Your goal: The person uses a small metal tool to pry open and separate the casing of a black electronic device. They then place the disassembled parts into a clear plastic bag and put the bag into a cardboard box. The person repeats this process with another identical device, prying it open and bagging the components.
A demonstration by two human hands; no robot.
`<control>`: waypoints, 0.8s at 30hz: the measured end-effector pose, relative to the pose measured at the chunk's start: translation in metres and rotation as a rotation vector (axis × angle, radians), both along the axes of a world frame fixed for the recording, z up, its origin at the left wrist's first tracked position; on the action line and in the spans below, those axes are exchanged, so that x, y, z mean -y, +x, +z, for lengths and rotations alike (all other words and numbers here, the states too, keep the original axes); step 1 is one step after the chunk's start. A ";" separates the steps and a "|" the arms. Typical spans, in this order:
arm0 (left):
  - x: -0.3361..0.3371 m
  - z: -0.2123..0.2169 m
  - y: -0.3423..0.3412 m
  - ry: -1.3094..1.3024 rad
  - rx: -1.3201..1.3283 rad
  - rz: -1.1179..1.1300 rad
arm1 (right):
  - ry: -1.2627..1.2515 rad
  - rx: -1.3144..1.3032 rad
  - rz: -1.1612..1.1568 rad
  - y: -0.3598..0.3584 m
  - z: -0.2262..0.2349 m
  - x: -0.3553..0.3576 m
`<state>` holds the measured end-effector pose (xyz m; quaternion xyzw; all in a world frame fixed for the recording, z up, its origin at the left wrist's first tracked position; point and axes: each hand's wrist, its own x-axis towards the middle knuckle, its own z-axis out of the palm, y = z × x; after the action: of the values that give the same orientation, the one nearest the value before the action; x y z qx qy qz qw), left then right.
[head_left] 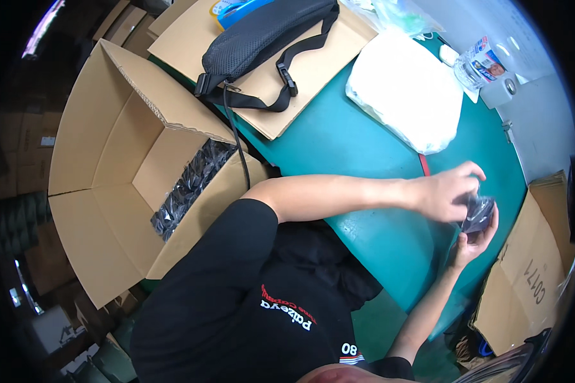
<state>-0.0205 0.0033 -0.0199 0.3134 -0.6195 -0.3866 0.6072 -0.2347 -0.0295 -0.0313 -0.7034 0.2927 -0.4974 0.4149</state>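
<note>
At the right side of the green table, my right hand (474, 246) holds a small dark item in a clear plastic bag (478, 214), with thumb and fingers on its lower sides. My left hand (446, 193) reaches across from the left, fingers bent and pinching the bag's upper end; motion smears its fingertips slightly. The item's exact kind is not clear through the shiny plastic. Far to the left, an open cardboard box (118, 207) contains a row of similar-looking black items in clear plastic (191, 185).
A black waist bag (262, 45) lies on flat cardboard (326, 60) at the back. White plastic bags (406, 92) rest on the green table (326, 150), with a clear bottle (479, 64) behind. Another cardboard box (524, 268) stands near the right edge.
</note>
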 end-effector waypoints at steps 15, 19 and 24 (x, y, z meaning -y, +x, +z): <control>-0.224 0.114 0.197 0.252 -0.046 -0.814 | -0.122 -0.099 -0.189 -0.011 -0.003 0.007; -0.360 0.099 0.258 0.405 -0.655 -0.089 | -0.102 -0.139 -0.199 -0.010 -0.007 0.006; -0.445 0.012 0.377 0.872 -0.487 0.895 | -0.079 -0.166 -0.211 -0.012 -0.015 0.008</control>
<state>0.3561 0.4487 -0.0083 0.6605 -0.0620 -0.3723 0.6490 -0.2469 -0.0372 -0.0461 -0.7234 0.3785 -0.4894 0.3065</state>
